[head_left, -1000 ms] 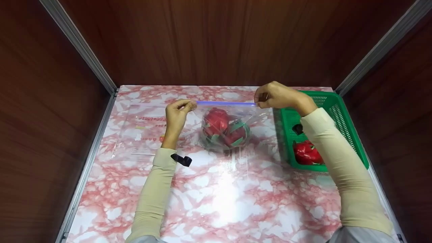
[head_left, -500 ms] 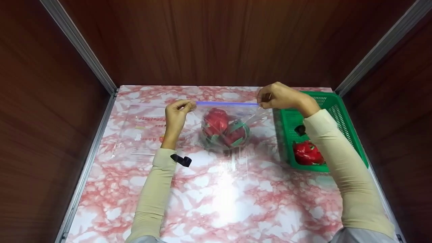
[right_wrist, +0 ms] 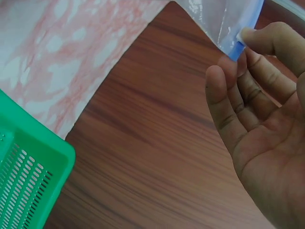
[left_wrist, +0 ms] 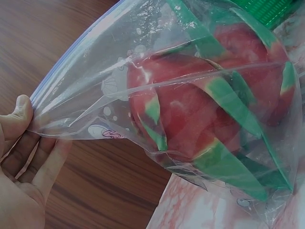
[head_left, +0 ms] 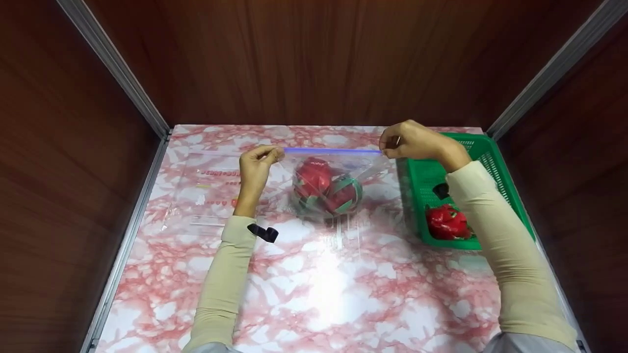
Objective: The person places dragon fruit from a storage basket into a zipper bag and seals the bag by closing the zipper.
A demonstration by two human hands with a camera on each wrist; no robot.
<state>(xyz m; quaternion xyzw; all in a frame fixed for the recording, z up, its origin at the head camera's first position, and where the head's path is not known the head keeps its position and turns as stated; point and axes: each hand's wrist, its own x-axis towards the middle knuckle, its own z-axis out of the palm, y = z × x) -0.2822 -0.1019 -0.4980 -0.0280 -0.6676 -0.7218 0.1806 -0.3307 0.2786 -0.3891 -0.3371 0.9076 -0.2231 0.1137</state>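
Two red dragon fruits (left_wrist: pixel 183 109) with green scales sit inside a clear zip bag (head_left: pixel 360 169), below its blue zip strip (head_left: pixel 328 150). At the strip's left end, my left hand (head_left: pixel 256 164) pinches the bag corner between thumb and fingers. My right hand (head_left: pixel 417 139) pinches the strip's other end, thumb on a small whitish slider (right_wrist: pixel 239 37) in the right wrist view. Between the two hands the strip is stretched straight, and the bag hangs from it around the fruits.
On the right stands a green perforated basket (head_left: pixel 510 176) holding a glossy red item (head_left: pixel 447 222) with green tips. Flat clear plastic with red print (head_left: pixel 196 186) lies left on the marbled table (head_left: pixel 294 294). Brown wood-grain walls (head_left: pixel 314 63) enclose the back and sides.
My right hand has slid rightward along the blue strip to its right end, uncovering more of the strip. The left hand and the fruits have hardly moved.
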